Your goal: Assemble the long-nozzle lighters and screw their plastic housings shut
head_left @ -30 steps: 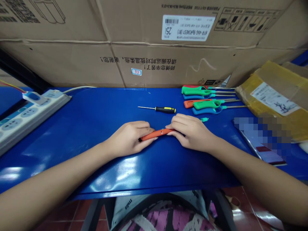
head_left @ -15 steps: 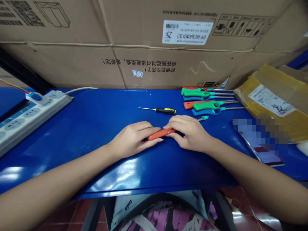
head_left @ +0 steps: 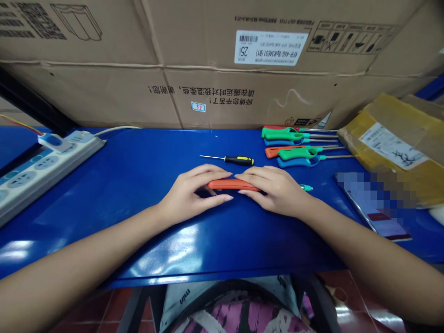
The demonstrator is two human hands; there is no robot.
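An orange lighter handle (head_left: 233,184) with a long-neck form lies level between my two hands above the blue table. My right hand (head_left: 280,192) is closed on its right part, fingers above and thumb below; the trigger area is hidden in the palm. A teal-tipped end (head_left: 306,187) shows beyond that hand. Around the handle's left end, my left hand (head_left: 189,189) is open, with thumb and fingers apart on either side of it. Just behind lies a screwdriver (head_left: 239,160) with a black and yellow handle, its shaft pointing left.
Several green, blue and orange long-neck lighters (head_left: 298,153) lie at the back right. Beside them are a yellow-taped parcel (head_left: 398,138) and a phone (head_left: 374,208). A power strip (head_left: 48,162) runs along the left. A large cardboard box (head_left: 208,92) walls off the back.
The orange lighter has turned from a slant to nearly level, and its teal tip has shifted right and towards me. The left hand's fingers have opened wider.
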